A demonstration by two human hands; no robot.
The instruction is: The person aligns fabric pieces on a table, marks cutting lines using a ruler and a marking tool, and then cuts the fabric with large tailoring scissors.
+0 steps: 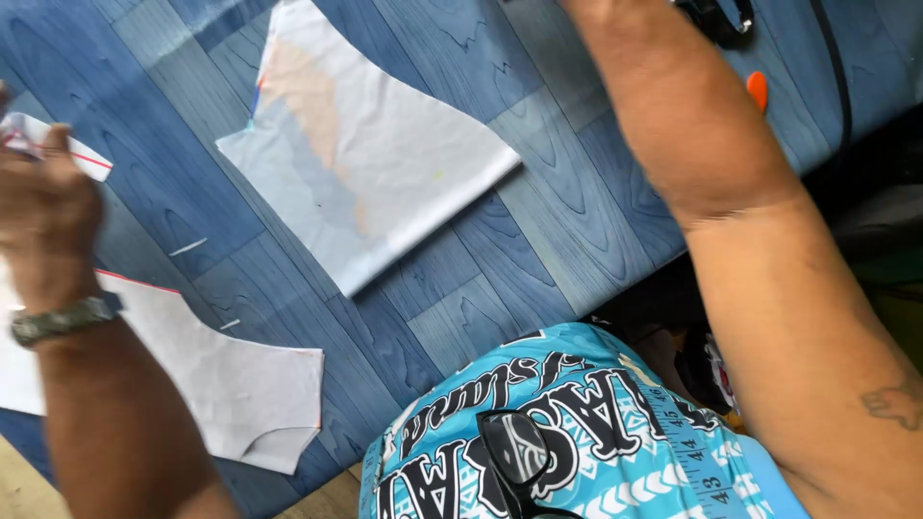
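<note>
A small white scrap of fabric with a red edge line (58, 154) sits at the far left of the view, pinched in the left hand (43, 207), whose fingers are curled around it with the back of the hand toward the camera; a metal-banded wristwatch (62, 319) circles that wrist. Just below the forearm a larger white cut piece with a curved notch and a thin red border (231, 384) lies flat on the blue wood-grain tabletop (538, 240), partly hidden by the arm. Further up the table, well apart from it, lies a second flat piece, pale blue and white with a faded peach patch (365, 163), roughly trapezoid in shape. The right arm reaches up across the table and its hand passes out of the top edge, so I cannot tell how it is held. Near that arm a small orange object (758, 88) and a black cord (835, 77) rest on the tabletop. At the bottom, black-framed glasses (514, 457) and a pale blue measuring tape (687, 447) hang against a turquoise printed shirt (586, 375).
</note>
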